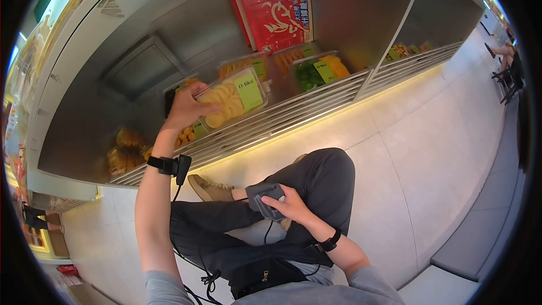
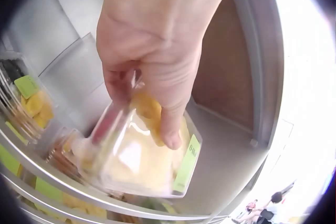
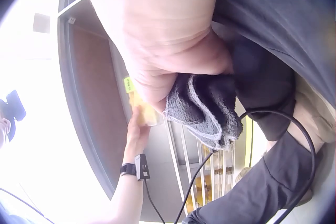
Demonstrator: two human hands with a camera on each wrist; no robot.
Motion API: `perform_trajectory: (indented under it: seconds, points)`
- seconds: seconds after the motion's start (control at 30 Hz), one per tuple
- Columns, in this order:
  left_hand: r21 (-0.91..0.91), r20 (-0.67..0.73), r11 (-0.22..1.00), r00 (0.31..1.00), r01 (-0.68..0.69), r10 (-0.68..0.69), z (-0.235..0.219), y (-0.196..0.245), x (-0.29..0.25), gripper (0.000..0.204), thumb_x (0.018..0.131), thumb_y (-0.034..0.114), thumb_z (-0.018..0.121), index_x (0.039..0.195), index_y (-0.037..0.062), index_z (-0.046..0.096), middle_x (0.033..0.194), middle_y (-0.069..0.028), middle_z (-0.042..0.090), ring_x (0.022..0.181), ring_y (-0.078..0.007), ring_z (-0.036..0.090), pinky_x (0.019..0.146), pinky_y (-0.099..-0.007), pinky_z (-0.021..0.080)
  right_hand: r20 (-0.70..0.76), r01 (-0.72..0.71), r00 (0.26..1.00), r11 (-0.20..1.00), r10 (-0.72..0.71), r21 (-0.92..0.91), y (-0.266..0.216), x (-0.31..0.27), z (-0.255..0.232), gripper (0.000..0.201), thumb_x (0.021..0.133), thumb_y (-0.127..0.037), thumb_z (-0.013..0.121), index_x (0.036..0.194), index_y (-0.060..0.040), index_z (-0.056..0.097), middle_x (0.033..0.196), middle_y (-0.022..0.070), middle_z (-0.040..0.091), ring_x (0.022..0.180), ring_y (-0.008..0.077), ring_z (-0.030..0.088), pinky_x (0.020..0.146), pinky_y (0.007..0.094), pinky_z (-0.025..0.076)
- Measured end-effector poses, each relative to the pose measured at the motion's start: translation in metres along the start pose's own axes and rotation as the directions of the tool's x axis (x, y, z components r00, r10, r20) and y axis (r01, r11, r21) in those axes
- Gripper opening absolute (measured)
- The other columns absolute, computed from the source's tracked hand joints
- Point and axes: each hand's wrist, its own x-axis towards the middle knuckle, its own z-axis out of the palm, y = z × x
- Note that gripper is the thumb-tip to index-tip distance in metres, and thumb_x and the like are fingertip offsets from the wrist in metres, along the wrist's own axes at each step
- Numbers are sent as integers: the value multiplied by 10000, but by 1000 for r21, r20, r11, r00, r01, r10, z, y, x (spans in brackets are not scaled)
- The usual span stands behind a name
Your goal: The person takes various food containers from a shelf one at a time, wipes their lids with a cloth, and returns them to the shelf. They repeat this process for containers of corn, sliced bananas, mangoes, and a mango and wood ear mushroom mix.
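Observation:
My left hand (image 1: 185, 107) grips the near-left end of a clear plastic box (image 1: 224, 104) of pale yellow slices with a green label, tilted above the other boxes on the shelf. In the left wrist view the thumb lies along the side of that box (image 2: 139, 155), while the other fingers are mostly hidden behind it. Over the lap, my right hand (image 1: 292, 205) holds a folded dark grey cloth (image 1: 263, 201). The right wrist view shows the cloth's (image 3: 202, 111) fuzzy layers bunched below the palm.
A box of green and orange pieces (image 1: 322, 72) stands right of the held box, with more snack boxes behind. Red printed packages (image 1: 276, 14) lean on the cabinet's back wall. A slatted grille (image 1: 282, 121) edges the shelf. Black cables (image 1: 210, 282) hang by the lap.

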Motion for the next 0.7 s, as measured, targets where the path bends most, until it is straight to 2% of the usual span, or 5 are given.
perform_trajectory:
  seconds: [0.2, 0.4, 0.53, 0.67, 0.7]
  points:
    - [-202, -181, 975, 982, -91, 54, -45, 43, -63, 338, 707, 83, 846, 947, 17, 617, 902, -20, 661, 811, -66, 599, 741, -230, 497, -12, -144, 988, 959, 152, 245, -23, -2, 0, 311, 894, -194, 707, 1121, 1, 621, 994, 60, 685, 867, 112, 643, 767, 265, 525]
    - [-400, 83, 901, 986, 167, -146, -3, 40, -160, 368, 678, 102, 881, 920, 32, 612, 894, 0, 648, 861, -63, 598, 755, -224, 493, -119, 107, 992, 809, -46, 578, -66, -7, 14, 372, 918, -133, 664, 1248, -15, 540, 1123, 66, 642, 995, 129, 621, 865, 289, 508]
    - [-402, 215, 855, 941, 329, -261, 30, 17, -206, 461, 680, 47, 862, 1048, 32, 586, 917, -1, 654, 869, -82, 627, 796, -232, 512, -101, 23, 995, 894, 25, 448, -68, -5, 29, 404, 888, -76, 676, 1256, -3, 524, 1143, 79, 637, 1003, 142, 624, 873, 299, 507]
    - [-833, 63, 494, 929, 250, -364, 67, -21, -240, 648, 748, 58, 805, 1306, 22, 477, 1132, -77, 638, 1069, -165, 615, 934, -309, 493, -119, -5, 990, 855, 78, 519, -55, 1, 43, 404, 874, -56, 683, 1239, 10, 524, 1144, 97, 635, 1008, 154, 629, 868, 297, 510]
    - [-929, 148, 258, 903, 267, -404, 75, -26, -248, 634, 779, 69, 770, 1330, 13, 460, 1194, -98, 611, 1129, -197, 590, 964, -331, 483, -137, 5, 987, 851, 79, 526, -53, 2, 48, 388, 894, -82, 667, 1242, 2, 517, 1141, 92, 631, 1006, 150, 626, 864, 305, 515]
